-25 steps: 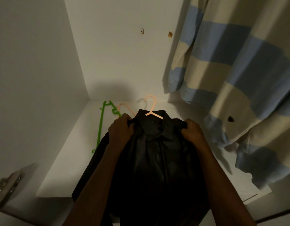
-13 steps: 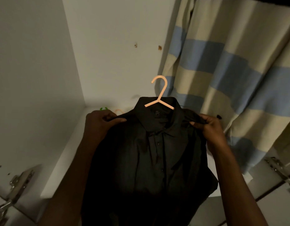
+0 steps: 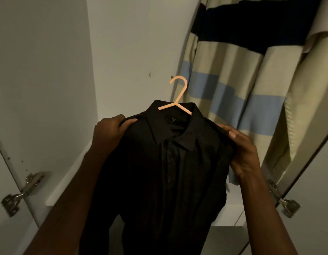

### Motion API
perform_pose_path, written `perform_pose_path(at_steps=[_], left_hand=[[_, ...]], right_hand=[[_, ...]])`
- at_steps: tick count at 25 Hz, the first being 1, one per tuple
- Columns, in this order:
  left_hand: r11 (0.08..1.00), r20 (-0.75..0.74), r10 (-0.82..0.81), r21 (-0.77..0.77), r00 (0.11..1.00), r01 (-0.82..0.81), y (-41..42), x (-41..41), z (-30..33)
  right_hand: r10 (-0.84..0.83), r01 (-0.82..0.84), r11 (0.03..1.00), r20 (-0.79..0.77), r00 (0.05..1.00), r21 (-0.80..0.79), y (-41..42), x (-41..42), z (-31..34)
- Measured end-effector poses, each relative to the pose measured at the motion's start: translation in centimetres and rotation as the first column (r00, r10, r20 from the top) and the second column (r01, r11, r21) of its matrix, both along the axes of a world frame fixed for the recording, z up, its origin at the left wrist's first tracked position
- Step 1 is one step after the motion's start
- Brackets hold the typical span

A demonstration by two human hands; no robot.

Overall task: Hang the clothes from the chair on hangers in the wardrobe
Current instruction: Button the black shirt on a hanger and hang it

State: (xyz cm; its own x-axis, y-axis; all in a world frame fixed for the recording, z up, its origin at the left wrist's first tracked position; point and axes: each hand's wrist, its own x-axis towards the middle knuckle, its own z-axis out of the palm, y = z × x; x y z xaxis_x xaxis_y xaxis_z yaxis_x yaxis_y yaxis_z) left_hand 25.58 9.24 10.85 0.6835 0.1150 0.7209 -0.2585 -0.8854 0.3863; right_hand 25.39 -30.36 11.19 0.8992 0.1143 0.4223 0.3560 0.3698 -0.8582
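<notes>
A black collared shirt [image 3: 170,172] hangs on a peach plastic hanger [image 3: 179,96], whose hook sticks up above the collar inside the white wardrobe. My left hand [image 3: 109,129] grips the shirt's left shoulder and my right hand [image 3: 240,150] grips its right shoulder, holding the shirt up in front of me. The hanger's arms are hidden inside the shirt. No rail is visible.
A cream, light-blue and dark striped garment [image 3: 238,74] hangs close on the right, just behind my right hand. The wardrobe's white shelf [image 3: 67,183] lies below on the left. Metal door hinges sit at the left [image 3: 21,192] and right [image 3: 283,201] edges.
Both hands have lifted the shirt on its hanger up off the shelf. The view has tilted upward, so the green and other hangers on the shelf are out of sight.
</notes>
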Motion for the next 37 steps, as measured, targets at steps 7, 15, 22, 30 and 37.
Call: perform_pose_path(at_steps=[7, 15, 22, 30, 37], left_hand=[[0.994, 0.207, 0.022, 0.1, 0.978, -0.043, -3.2, -7.2, 4.7], [0.993, 0.308, 0.082, 0.055, 0.948, -0.104, -4.1, -10.7, 7.0], [0.999, 0.315, -0.035, 0.046, 0.948, 0.021, -3.0, -12.3, 9.4], [0.977, 0.166, -0.214, 0.016, 0.963, 0.215, -0.2, -11.2, 7.6], [0.905, 0.013, -0.416, 0.102, 0.909, 0.413, 2.9, -10.3, 11.4]], right_hand=[[-0.137, 0.178, 0.883, 0.124, 0.983, -0.433, -5.8, -4.2, 2.0], [-0.119, 0.207, 0.863, 0.214, 0.97, -0.46, -6.6, -8.5, 6.7], [-0.101, 0.173, 0.931, 0.23, 0.968, -0.321, -4.2, -10.7, 10.2], [-0.151, 0.203, 0.914, 0.171, 0.974, -0.352, -2.8, -9.6, 9.3], [-0.093, 0.238, 0.808, 0.282, 0.955, -0.539, -3.6, -10.0, 10.7]])
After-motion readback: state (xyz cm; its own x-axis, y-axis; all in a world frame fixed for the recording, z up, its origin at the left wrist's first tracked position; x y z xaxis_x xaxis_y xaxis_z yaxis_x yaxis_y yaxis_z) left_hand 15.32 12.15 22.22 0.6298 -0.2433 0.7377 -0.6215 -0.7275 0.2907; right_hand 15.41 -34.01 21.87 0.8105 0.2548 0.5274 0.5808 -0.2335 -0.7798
